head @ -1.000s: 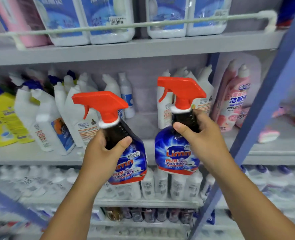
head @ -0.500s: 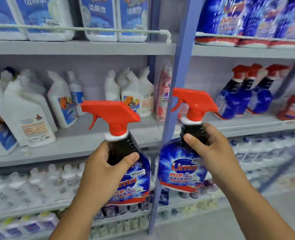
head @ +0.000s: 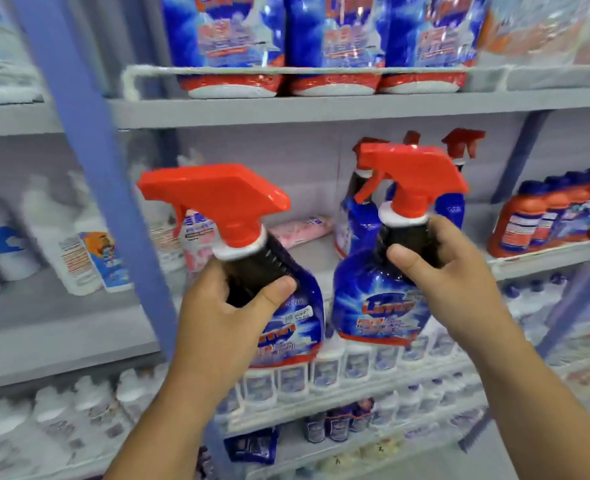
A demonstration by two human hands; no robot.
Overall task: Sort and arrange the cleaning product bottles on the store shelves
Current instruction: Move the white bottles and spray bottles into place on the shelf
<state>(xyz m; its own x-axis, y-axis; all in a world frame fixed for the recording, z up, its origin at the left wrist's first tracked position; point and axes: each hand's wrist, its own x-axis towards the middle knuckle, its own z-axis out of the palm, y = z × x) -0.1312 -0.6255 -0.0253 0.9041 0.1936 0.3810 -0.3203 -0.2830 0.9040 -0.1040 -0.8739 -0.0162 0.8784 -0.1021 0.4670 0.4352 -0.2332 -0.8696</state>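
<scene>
Head view shows the person standing close to the shelving with 2 spray bottles held up in front of the middle shelf (head: 321, 258). The left hand (head: 224, 317) is curled round the dark neck of the left spray bottle (head: 279, 317), thumb across the front just under its red trigger head. The right hand (head: 449, 275) grips the right spray bottle (head: 380, 306) the same way, thumb pressed on the neck. Both bottles hang in the air, clear of any shelf, the left one tilted a little, and they sit just beside each other without clearly touching.

I'd say this is the carrying step: the pair is being brought to its matching group. At the back of that shelf, behind the right bottle, stand shelved spray bottles (head: 355, 216) with the same red triggers and blue bodies, so the spot seems to be there. The next move would call for reaching in past the shelf's front edge, setting each bottle upright on its base near those, nozzles turned the same way, then letting go. A pink bottle (head: 300, 230) lies on its side near the back, and may need clearing.
</scene>
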